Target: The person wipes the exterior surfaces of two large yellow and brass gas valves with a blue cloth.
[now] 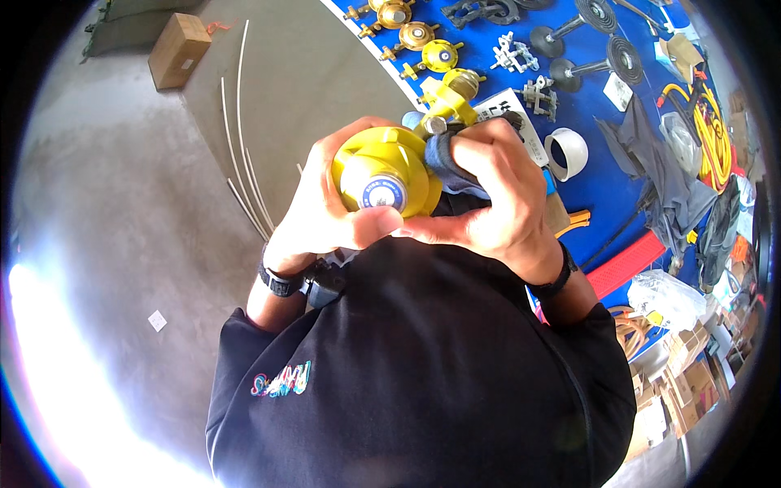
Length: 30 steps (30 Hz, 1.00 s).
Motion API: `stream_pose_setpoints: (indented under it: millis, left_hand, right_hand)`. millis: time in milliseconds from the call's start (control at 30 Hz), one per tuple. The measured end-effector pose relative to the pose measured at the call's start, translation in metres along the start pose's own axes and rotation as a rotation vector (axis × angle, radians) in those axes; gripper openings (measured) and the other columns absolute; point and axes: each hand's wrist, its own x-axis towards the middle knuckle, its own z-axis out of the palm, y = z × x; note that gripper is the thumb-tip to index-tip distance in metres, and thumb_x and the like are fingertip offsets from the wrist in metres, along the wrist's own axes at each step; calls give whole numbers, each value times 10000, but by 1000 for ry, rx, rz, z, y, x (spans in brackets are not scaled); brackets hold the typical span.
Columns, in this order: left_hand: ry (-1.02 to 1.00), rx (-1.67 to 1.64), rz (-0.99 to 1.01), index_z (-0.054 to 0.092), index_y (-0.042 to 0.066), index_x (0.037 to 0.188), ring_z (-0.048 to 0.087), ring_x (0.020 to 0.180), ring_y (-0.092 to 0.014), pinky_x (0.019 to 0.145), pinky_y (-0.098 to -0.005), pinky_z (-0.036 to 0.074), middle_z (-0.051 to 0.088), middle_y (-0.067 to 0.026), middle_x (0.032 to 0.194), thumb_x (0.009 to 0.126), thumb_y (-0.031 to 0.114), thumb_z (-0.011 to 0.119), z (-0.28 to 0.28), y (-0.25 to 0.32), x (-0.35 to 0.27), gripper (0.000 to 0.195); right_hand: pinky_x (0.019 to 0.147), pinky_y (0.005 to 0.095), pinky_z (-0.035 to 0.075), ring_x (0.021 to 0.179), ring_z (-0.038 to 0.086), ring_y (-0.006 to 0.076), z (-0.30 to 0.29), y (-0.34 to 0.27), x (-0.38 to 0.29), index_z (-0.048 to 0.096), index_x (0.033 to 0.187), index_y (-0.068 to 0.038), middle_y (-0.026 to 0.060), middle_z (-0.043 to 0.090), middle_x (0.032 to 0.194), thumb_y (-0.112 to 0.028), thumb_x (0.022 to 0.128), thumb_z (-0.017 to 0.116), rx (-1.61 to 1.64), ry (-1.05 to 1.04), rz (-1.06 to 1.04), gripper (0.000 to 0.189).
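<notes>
My left hand (317,198) grips a large yellow gas pressure regulator (381,158) from its left side, thumb near the round blue-and-white label on its cap. A dark blue cloth (450,168) is bunched in my right hand (509,189) and pressed against the regulator's right side. Both thumbs almost meet below the cap. Beyond the body, a yellow inlet fitting (448,100) with a silver nut (435,125) shows past the cloth. The fingers of my right hand partly hide the cloth and the regulator's far side.
Several brass and yellow regulators (439,56) line the left edge of a blue table (586,110). Metal clamps (538,97), black round-based stands (623,60), a white pipe cap (566,154) and a red perforated strip (628,265) lie there. A cardboard box (178,52) and thin white rods (240,110) are on the floor.
</notes>
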Motion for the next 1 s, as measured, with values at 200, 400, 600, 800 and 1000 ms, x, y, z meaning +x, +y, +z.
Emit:
stream_pose_setpoints:
  millis: [200,400,600,800,1000]
  left_hand:
    - [151,38,115,556,-28,1252,681,986,-163,895,-296,537,705,-112,1069,614,331,867,11,0,3,796]
    - [169,-62,127,558,-29,1263,680,1011,-170,922,-310,533,700,-108,1097,616,364,878,13,-8,3,822]
    - [87,-70,112,480,-25,1349,684,1079,-271,982,-376,539,658,-163,1169,625,430,888,0,-12,1,947]
    - [41,-333,85,352,19,1485,614,1215,-311,1077,-422,480,609,-248,1254,620,497,900,2,-11,-4,1130]
    - [25,-351,105,288,62,1531,606,1229,-314,998,-404,538,578,-272,1302,613,473,937,-5,-21,-4,1197]
  right_hand:
    - [594,241,514,686,607,115,-3,1,-2,671,911,-44,26,619,841,-376,615,975,119,-82,297,539]
    - [754,202,533,815,626,36,-2,8,-10,693,1056,16,20,716,992,-189,700,966,719,-155,740,493]
    - [842,258,540,925,681,125,-22,44,-23,675,1126,29,62,718,1026,-109,836,847,868,-74,1115,364]
    - [816,277,541,905,694,136,-39,122,-79,676,1145,33,70,722,1033,-251,943,757,737,149,1396,358]
    - [793,265,526,878,676,119,-43,144,-120,683,1112,43,61,718,1008,-290,948,752,583,73,1487,377]
